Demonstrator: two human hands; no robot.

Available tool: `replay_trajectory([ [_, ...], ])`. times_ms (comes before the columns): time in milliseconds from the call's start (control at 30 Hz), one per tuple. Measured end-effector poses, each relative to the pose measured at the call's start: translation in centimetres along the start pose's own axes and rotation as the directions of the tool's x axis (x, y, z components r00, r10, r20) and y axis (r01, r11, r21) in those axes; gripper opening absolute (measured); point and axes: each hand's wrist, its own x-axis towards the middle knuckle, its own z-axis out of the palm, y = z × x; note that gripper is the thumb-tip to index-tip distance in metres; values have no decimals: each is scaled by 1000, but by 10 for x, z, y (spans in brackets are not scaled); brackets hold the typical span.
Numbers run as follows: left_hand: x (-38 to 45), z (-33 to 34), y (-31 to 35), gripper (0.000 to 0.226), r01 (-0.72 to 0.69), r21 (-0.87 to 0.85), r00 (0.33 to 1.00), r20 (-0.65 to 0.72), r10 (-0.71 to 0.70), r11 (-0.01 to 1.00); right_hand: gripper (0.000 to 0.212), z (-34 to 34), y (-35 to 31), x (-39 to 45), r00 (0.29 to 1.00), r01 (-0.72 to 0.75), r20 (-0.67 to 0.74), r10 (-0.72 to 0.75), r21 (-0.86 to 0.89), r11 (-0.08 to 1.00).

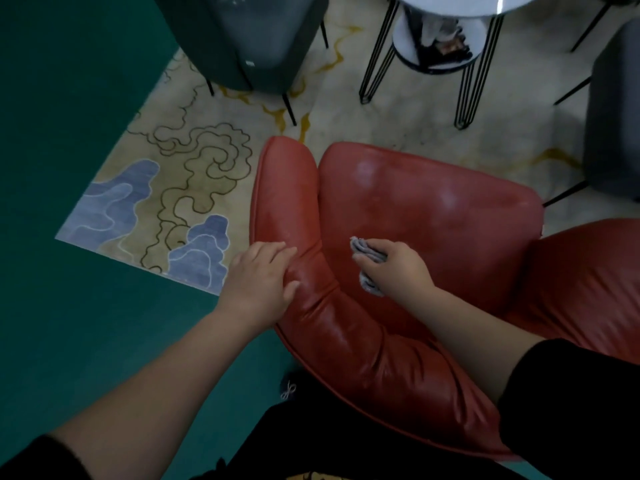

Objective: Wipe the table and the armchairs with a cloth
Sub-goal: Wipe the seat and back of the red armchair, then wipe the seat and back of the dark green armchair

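Observation:
A red leather armchair [433, 209] fills the lower middle and right, seen from behind and above. My left hand [259, 275] grips its left armrest, fingers over the top and thumb on the inner side. My right hand [398, 268] holds a crumpled grey cloth [363, 251] against the seat near the left armrest. A round white table [450, 8] on black wire legs stands at the top, with a lower shelf holding some items.
A dark grey armchair [249, 39] stands at the top left and another [613, 126] at the right edge. A patterned beige and blue rug [180, 188] lies under the furniture on a green floor [69, 133].

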Motion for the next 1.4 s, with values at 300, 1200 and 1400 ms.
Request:
replay_trajectory([
  [300,-29,-28,-69,64,73,63,997,-6,-73,995,19,22,-86,-20,990,132,-47,-134,-41,990],
  [1200,-125,-41,-269,58,200,80,979,22,-202,977,30,169,-261,-33,911,390,-14,-412,-295,872],
  [1400,-66,-52,-301,62,242,67,968,57,-246,968,37,163,-291,31,919,373,-15,-394,-289,882],
])
